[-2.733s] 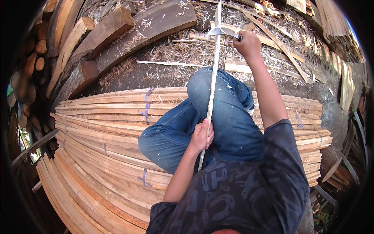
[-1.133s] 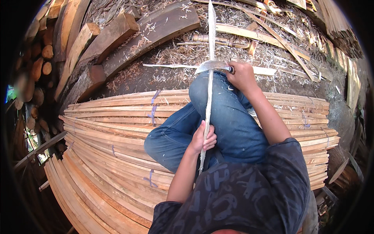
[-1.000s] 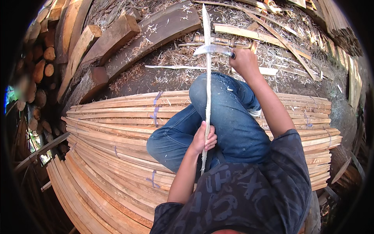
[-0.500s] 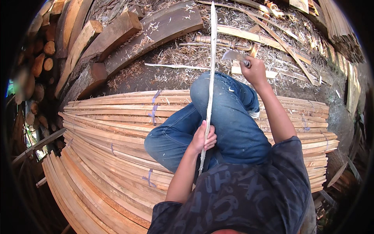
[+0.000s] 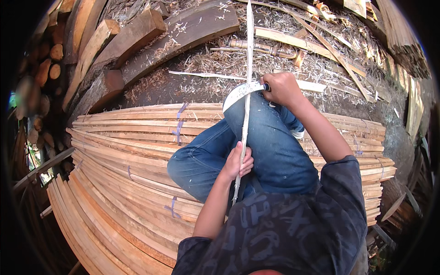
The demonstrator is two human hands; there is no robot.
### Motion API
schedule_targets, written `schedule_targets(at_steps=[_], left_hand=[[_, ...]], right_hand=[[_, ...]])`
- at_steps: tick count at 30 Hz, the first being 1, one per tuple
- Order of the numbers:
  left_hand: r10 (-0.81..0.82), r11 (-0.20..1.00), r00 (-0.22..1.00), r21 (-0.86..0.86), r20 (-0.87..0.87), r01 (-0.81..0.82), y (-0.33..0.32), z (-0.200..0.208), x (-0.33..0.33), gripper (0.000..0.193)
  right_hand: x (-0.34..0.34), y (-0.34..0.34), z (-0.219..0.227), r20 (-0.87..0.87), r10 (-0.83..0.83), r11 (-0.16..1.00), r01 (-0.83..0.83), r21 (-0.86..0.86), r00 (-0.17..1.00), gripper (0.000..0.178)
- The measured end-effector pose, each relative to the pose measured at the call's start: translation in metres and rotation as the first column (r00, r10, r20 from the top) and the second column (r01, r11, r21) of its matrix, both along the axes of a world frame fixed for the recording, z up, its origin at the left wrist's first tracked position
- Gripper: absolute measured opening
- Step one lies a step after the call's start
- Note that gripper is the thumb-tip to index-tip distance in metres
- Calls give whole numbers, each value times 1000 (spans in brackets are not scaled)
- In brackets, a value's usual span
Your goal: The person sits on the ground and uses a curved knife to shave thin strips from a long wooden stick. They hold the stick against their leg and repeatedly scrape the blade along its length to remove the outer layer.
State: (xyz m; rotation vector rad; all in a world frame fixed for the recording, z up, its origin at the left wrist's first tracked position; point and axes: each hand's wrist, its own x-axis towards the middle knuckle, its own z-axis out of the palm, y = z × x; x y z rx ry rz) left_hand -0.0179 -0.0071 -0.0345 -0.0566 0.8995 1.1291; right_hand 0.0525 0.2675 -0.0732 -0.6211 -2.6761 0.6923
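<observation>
A long, thin, pale wooden stick (image 5: 250, 46) runs from my lap out over my raised knee toward the far side. My left hand (image 5: 239, 161) is closed around its near part, thumb along the stick. In my right hand (image 5: 282, 88) I grip the dark handle of a sickle (image 5: 238, 95). Its broad curved blade lies across the stick just above the knee of my jeans (image 5: 275, 142). Whether the edge touches the wood I cannot tell.
I sit on bundles of sawn wooden strips (image 5: 133, 183) tied with purple bands (image 5: 179, 123). Thick beams (image 5: 183, 39) lie at the far left, beside stacked logs (image 5: 43, 73). Shavings, a long slat (image 5: 302, 42) and other offcuts cover the ground ahead.
My right hand has brought the sickle left and nearer, from beside the stick to across it. My left hand keeps its hold in nearly the same place.
</observation>
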Motion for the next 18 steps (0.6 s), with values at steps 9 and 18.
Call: schedule_targets(at_steps=[9,18], left_hand=[[27,1000,999,1,46,-27,4,-1,1,62],[16,999,1000,-40,-11,-16,5,5,3,61]], right_hand=[[-30,30,-5,11,-416,908,416,-50,909,18],[-18,65,-6,74,-581,814,581,27,811,13]])
